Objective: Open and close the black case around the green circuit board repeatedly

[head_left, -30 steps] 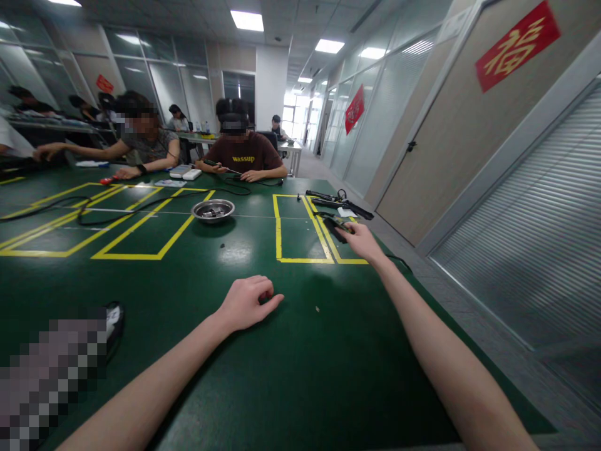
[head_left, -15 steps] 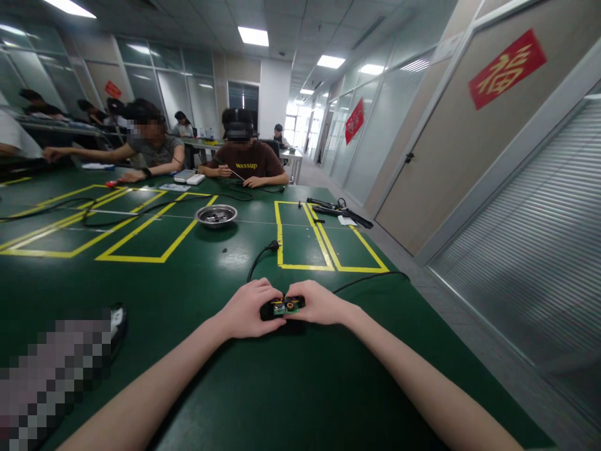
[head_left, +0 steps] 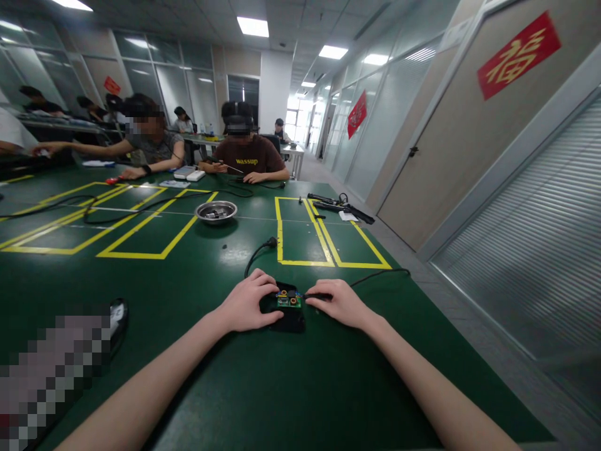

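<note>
**A:** Where are the hands?

**B:** Both rest low on a dark green table [head_left: 328, 388], close together near its middle. The left hand [head_left: 246, 307] is curled, with its fingers wrapped against the left end of a small black box [head_left: 287, 318]. The right hand [head_left: 342, 304] is half closed. Its thumb and forefinger pinch a black cord [head_left: 375, 275] right where it meets the box's right end.

**A:** What is the box like?

**B:** It lies flat on the table between the two hands, with its top open. A small green circuit board [head_left: 288, 300] shows inside. The round parts on it are too small to make out.

**A:** And the cord?

**B:** It runs off to the right toward the table edge. A second lead [head_left: 251, 260] curves away from the box's left side to a black plug [head_left: 271, 242]. The plug lies on the table just beside a rectangle of yellow tape [head_left: 278, 232].

**A:** What else is there?

**B:** A metal bowl [head_left: 216, 211] stands further back, left of the tape. Some black tools [head_left: 340, 203] lie at the far right edge. Two people [head_left: 244, 156] sit across the table, their hands on their own things.
</note>
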A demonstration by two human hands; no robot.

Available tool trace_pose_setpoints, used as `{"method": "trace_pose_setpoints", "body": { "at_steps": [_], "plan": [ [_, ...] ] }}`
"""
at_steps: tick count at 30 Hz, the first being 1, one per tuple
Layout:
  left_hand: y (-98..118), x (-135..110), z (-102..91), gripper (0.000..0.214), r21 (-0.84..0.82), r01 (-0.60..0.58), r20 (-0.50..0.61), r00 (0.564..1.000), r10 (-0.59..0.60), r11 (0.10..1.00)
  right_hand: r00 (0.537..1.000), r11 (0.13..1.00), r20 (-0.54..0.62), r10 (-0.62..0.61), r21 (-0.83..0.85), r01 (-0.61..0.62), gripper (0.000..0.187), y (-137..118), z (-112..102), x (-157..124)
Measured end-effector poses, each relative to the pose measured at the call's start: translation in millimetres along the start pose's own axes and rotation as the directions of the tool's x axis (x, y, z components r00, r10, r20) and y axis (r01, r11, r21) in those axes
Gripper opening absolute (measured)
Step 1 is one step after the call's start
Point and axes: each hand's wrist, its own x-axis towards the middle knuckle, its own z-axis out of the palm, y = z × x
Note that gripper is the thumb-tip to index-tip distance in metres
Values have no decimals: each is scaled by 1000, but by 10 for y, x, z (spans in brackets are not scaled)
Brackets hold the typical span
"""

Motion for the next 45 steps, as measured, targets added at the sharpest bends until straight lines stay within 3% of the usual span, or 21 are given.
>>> {"method": "trace_pose_setpoints", "body": {
  "at_steps": [7, 14, 17, 20, 25, 30, 35, 40, 45],
  "plan": [
    [-62, -17, 47, 46, -17, 30, 4, 1000, -30, 999, 1000, 1000, -29, 12, -7, -13, 20, -37, 127, -23],
    [-141, -49, -29, 42, -216, 23, -62, 997, -37, 976, 988, 997, -143, 51, 64, -42, 16, -6, 269, -26],
    [-189, -60, -97, 27, -218, 60, -33, 997, -69, 974, 984, 995, -173, 37, 103, -20, 44, -42, 306, -34],
    [-222, -64, -125, 11, -185, 86, 14, 996, -85, 979, 993, 997, -121, 13, 82, -3, 64, -109, 334, -32],
    [-219, -68, -123, 11, -179, 95, 39, 995, -90, 979, 990, 995, -106, 91, 38, -88, 42, -202, 357, -29],
    [-207, -69, -158, 14, -163, 89, 78, 994, -77, 983, 987, 992, -126, 102, 80, -92, 30, -208, 378, -19],
    [-231, -87, -149, 17, -152, 101, 75, 993, -90, 983, 989, 986, -86, 117, 132, -105, 31, -197, 364, 23],
    [-210, -103, -93, 47, -80, 121, 105, 988, -113, 989, 993, 992, -83, 85, 100, -76, 38, -215, 365, 32],
    [-192, -105, -47, 30, -48, 154, 121, 982, -147, 987, 990, 995, -113, 86, 62, -79, 38, -240, 448, 31]
  ]
}}
